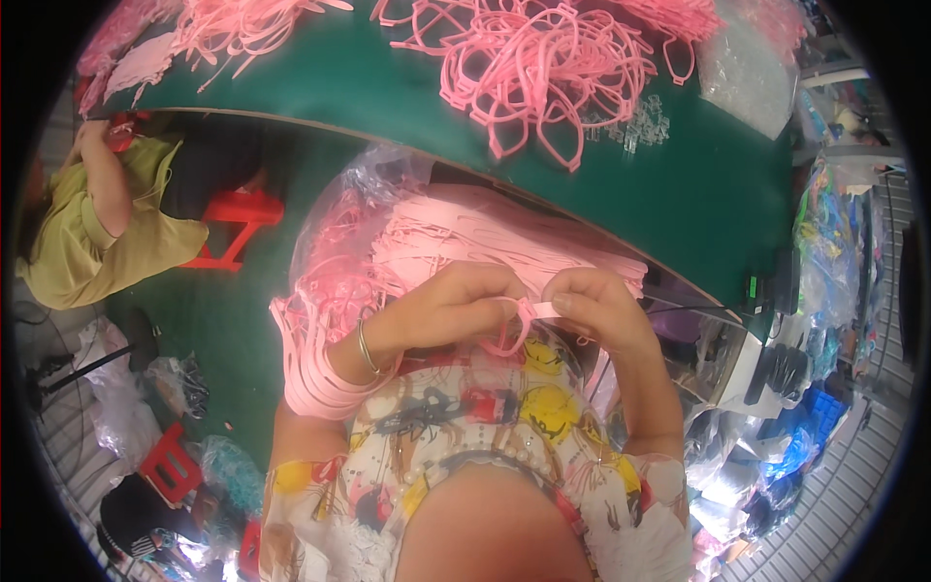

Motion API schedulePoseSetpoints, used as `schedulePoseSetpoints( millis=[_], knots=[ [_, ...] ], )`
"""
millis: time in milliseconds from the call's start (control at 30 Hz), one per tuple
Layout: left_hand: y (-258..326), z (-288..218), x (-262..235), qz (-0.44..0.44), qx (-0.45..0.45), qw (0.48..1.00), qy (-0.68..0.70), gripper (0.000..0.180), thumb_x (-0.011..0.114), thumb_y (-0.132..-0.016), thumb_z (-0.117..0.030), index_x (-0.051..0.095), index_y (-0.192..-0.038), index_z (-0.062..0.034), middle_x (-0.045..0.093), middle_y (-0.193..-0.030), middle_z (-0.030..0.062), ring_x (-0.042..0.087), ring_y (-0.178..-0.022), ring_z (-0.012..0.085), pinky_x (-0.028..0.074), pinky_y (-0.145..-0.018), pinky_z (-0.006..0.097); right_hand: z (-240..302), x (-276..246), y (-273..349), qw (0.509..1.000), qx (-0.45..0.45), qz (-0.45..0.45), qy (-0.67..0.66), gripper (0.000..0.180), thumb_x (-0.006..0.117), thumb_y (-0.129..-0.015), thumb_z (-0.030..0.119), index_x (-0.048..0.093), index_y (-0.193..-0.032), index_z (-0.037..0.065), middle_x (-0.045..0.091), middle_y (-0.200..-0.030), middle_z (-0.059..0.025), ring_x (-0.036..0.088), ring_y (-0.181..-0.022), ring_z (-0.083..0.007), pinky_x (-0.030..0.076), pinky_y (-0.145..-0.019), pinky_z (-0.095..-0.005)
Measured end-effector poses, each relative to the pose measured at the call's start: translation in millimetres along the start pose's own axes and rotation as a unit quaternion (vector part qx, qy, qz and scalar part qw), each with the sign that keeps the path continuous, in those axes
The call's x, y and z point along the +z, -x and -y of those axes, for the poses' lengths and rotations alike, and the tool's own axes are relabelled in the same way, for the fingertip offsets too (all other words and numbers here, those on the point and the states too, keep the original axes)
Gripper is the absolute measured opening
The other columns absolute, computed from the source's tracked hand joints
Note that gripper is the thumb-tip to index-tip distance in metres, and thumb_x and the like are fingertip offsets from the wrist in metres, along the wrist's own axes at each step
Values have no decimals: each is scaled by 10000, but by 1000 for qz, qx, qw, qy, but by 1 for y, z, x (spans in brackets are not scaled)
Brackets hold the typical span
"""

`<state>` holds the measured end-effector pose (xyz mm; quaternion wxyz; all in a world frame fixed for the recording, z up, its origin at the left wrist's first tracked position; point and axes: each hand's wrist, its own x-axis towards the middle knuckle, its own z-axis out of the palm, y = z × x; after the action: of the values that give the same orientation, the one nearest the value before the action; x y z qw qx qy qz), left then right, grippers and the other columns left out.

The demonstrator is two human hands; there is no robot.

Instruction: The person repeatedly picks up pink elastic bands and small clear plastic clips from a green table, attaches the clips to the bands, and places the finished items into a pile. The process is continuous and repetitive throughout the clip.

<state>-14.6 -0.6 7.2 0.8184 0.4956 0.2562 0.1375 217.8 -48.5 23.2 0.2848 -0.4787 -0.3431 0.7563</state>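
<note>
Both hands meet near centre frame, just above the lap: left hand and right hand each pinch one small pink plastic piece between thumb and fingertips, so both are clenched on it, w/ the piece bridging the gap between them; a curved loop of it hangs down toward 6 o'clock. Left wrist wears a thin metal bangle, and a thick stack of pink bands is threaded over the left forearm, at about 8 o'clock from the hands. Directly behind the hands, toward 12 o'clock, a clear plastic bag lies open in the lap w/ a heap of flat pink strips inside (exact shape of single strips can't be told). Beyond that, the green table curves across the top; on it, at 12 to 1 o'clock, a tangled pile of pink hoops, w/ a few small clear plastic bits just beside it at its right edge. More pink parts lie at 11 o'clock on the table's far left. At 9 to 10 o'clock another person in a yellow-green top sits by a red stool, well apart from the hands. Lower frame shows the wearer's patterned blouse
</note>
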Motion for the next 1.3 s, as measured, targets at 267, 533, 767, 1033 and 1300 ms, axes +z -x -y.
schedulePoseSetpoints(
  millis=[267, 533, 767, 1033, 1300],
  knots=[
    [-2, 0, -2, 26, -63, 997, 35, 139, 546, -919, -119, 623, -947, -7, 630, -804, 34, 571, -730, 72, 429, -614, 213, -7, -4, -1, 1000, -9, 20, -17, 134, 627, -864, 136, 642, -897, 6, 596, -711, 19, 517, -591, -37, 391, -518, -174],
    [-5, 3, -1, 6, -25, 999, 20, 134, 551, -934, -112, 622, -972, -6, 626, -820, 28, 580, -748, 64, 460, -622, 215, -11, 1, -1, 987, -115, -33, 110, 174, 642, -846, 136, 596, -957, 11, 613, -823, -21, 560, -673, -66, 432, -565, -207],
    [-15, 19, 5, -81, 133, 974, -162, 195, 568, -864, -122, 623, -954, 42, 628, -764, 123, 618, -696, 165, 482, -561, 292, -15, 20, -8, 692, -448, -171, 539, 249, 702, -717, 100, 568, -909, 16, 587, -915, -128, 592, -813, -303, 473, -700, -401],
    [-8, 3, 5, -90, -10, 991, -98, 149, 548, -917, -76, 628, -977, 34, 629, -838, 40, 576, -739, 74, 477, -626, 236, -5, 27, -3, 810, -449, -139, 352, 64, 573, -832, 55, 540, -877, 23, 599, -962, -120, 585, -901, -256, 458, -810, -372],
    [15, -6, -19, -68, -36, 995, 59, 122, 599, -882, -80, 658, -951, 0, 644, -832, 8, 584, -752, 63, 470, -668, 219, -32, -13, -48, 987, -131, 90, 34, 106, 509, -947, 141, 503, -964, 36, 531, -966, -7, 494, -941, -88, 415, -852, -269]
  ],
)
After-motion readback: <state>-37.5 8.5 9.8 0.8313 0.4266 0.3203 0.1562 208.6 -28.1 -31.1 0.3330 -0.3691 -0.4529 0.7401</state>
